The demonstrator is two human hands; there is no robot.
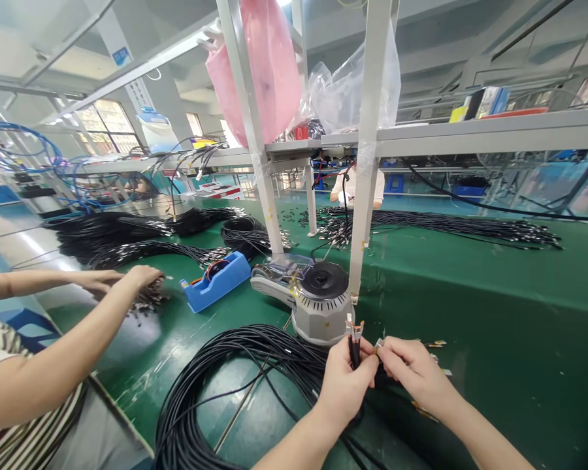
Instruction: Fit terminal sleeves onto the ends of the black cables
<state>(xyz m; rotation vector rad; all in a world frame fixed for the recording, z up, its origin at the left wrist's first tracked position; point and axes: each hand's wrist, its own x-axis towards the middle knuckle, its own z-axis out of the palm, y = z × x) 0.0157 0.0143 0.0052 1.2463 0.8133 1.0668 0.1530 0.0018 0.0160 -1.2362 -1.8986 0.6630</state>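
Note:
My left hand (345, 378) is closed around a few black cables, whose ends (355, 336) with silver and copper-coloured tips stick up above the thumb. Close beside it, my right hand (416, 369) pinches a small light-coloured cable end (379, 346) between thumb and fingers. A big coil of black cable (186, 391) lies on the green table to the left of my hands and runs in under them. More cable ends (436, 344) show behind and below my right hand. Just beyond my hands stands a round grey tape dispenser (323, 313) with a black disc on top.
A blue tape holder (218, 284) stands left of the dispenser. At the left, a co-worker's hands (140, 277) are on a bundle of cable ends (149, 297). Bundles of black cable (445, 225) lie farther back. White shelf posts (365, 156) rise from the green table (519, 365).

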